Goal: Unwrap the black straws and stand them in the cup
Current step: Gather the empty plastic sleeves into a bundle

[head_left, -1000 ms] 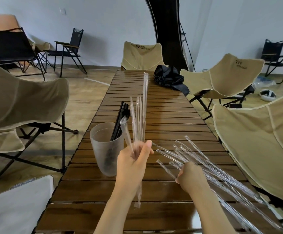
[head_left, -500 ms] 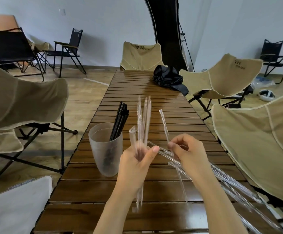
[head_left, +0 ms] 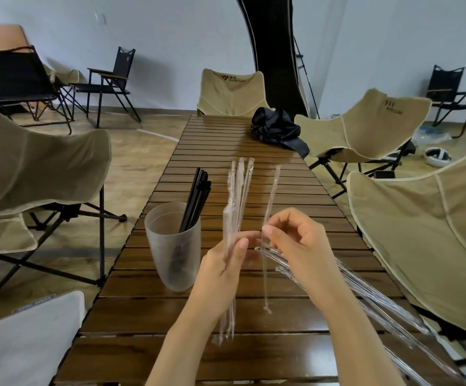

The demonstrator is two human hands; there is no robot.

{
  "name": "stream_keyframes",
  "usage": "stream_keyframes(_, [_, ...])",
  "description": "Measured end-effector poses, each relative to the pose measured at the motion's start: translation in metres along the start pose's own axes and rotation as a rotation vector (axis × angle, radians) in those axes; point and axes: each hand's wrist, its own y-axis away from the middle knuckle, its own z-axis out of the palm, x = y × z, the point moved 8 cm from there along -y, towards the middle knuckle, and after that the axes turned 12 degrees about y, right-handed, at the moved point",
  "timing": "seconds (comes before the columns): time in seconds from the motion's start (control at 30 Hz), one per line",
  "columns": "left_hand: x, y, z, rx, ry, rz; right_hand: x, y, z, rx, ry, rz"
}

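A frosted translucent plastic cup [head_left: 173, 254] stands near the left edge of the brown slatted wooden worktop [head_left: 148, 316], with thin black straws [head_left: 197, 201] leaning upright inside it. At the cup's 3 o'clock, the left hand [head_left: 224, 266] grips an upright bundle of clear plastic sleeves [head_left: 238, 190]. The right hand [head_left: 295, 246] pinches a single clear sleeve [head_left: 273, 196] at its fingertips and clasps a second clear bundle [head_left: 371, 296], which trails past the right edge toward 4 o'clock. Beige fabric chairs [head_left: 421, 246] crowd both long edges. A crumpled black bag [head_left: 277, 129] lies at 12 o'clock.
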Motion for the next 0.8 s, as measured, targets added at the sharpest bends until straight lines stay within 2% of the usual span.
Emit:
stream_keyframes(0.17, [0.004,0.002,0.007,-0.062,-0.027,0.033,-0.005,0.001,0.001,-0.019,-0.059,-0.021])
stream_keyframes(0.3, [0.001,0.003,0.009,-0.054,-0.004,-0.012,-0.01,0.001,0.007,-0.073,-0.078,-0.033])
stream_keyframes(0.43, [0.004,0.004,0.005,-0.034,0.014,0.021,-0.019,0.004,0.014,-0.167,-0.088,-0.064])
stream_keyframes(0.53, [0.004,0.004,-0.001,0.027,0.012,0.024,-0.017,0.0,0.015,-0.148,-0.043,-0.036])
stream_keyframes(0.6, [0.007,0.003,-0.005,0.063,0.015,0.054,-0.004,-0.002,0.012,-0.104,0.123,0.034])
stream_keyframes(0.67, [0.01,0.003,-0.009,0.104,0.017,0.078,0.023,-0.001,0.007,-0.104,0.395,0.159])
stream_keyframes(0.8, [0.011,0.002,-0.015,0.162,-0.009,0.103,0.089,0.023,-0.005,-0.244,0.685,0.524])
